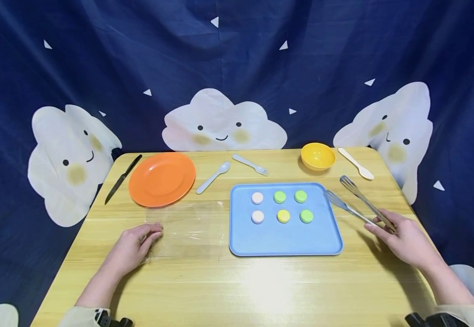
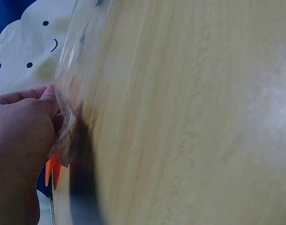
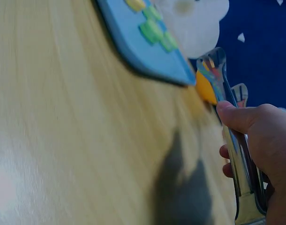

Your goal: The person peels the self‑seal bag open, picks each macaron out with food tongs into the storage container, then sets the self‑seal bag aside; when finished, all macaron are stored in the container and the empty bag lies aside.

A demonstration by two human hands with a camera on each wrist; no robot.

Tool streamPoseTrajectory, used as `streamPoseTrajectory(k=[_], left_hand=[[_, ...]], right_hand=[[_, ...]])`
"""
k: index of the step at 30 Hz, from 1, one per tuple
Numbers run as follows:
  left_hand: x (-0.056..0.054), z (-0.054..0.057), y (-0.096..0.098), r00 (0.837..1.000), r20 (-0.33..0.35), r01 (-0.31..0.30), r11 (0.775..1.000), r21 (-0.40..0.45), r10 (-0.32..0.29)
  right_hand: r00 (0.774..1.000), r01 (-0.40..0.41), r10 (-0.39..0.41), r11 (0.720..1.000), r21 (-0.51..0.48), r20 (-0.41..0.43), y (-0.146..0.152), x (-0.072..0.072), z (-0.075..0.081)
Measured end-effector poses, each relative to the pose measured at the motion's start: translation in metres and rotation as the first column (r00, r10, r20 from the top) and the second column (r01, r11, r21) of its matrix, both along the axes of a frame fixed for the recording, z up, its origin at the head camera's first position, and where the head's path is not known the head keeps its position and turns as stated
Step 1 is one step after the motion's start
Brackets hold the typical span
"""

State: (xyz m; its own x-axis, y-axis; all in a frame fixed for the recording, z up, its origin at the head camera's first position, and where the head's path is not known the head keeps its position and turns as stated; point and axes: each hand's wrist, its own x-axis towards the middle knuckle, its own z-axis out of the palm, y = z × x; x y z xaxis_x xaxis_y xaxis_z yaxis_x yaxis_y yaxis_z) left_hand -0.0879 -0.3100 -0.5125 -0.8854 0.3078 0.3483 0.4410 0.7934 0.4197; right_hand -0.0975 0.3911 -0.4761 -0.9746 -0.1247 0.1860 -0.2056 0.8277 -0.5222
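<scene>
My left hand (image 1: 132, 245) pinches the left edge of a clear plastic bag (image 1: 192, 229), whose crumpled corner (image 2: 65, 136) shows at the fingertips in the left wrist view. At the right, my right hand (image 1: 404, 238) grips metal tongs (image 1: 365, 202) with thumb on one arm and fingers on the other. Their slotted ends are spread apart and point toward the blue tray (image 1: 286, 243), one of them near its right edge. Two rows of macarons lie on the tray: two pale pink (image 1: 257, 197), one yellow (image 1: 283, 216) and three green (image 1: 306, 216).
An orange plate (image 1: 163, 179) lies at the back left, with a black knife (image 1: 123, 180) beside it. A light spoon (image 1: 213, 177) and fork (image 1: 250, 164) lie behind the tray. Toward the back right are a yellow bowl (image 1: 318, 157) and a cream-coloured knife (image 1: 356, 163).
</scene>
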Motion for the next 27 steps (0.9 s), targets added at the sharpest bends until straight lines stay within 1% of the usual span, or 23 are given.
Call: streamPoseTrajectory(k=[4,9,12,15,22,27], left_hand=[[0.002,-0.002,0.003,1.0,0.007,-0.001,1.0,-0.012,0.001],[0.004,-0.003,0.006,0.999,0.05,-0.02,1.0,-0.024,0.022],[0.005,-0.004,0.008,0.997,0.066,-0.03,0.999,-0.033,0.032],[0.006,-0.005,0.009,0.997,0.063,-0.03,0.998,-0.051,0.033],[0.011,-0.008,0.007,0.997,0.081,-0.014,0.996,-0.088,0.021],[0.015,-0.01,0.004,0.996,0.084,-0.01,0.995,-0.098,0.018]], right_hand=[[0.998,0.056,-0.056,0.998,0.002,0.007,0.008,-0.002,-0.013],[0.996,0.091,-0.09,0.996,0.024,-0.025,0.015,-0.002,-0.026],[0.995,0.1,-0.099,0.994,0.043,-0.035,0.017,-0.001,-0.028],[0.994,0.105,-0.104,0.993,0.048,-0.028,0.018,0.0,-0.03],[0.989,0.145,-0.146,0.988,0.044,0.029,0.019,0.001,-0.035],[0.991,0.13,-0.131,0.991,0.028,0.042,0.02,-0.002,-0.032]])
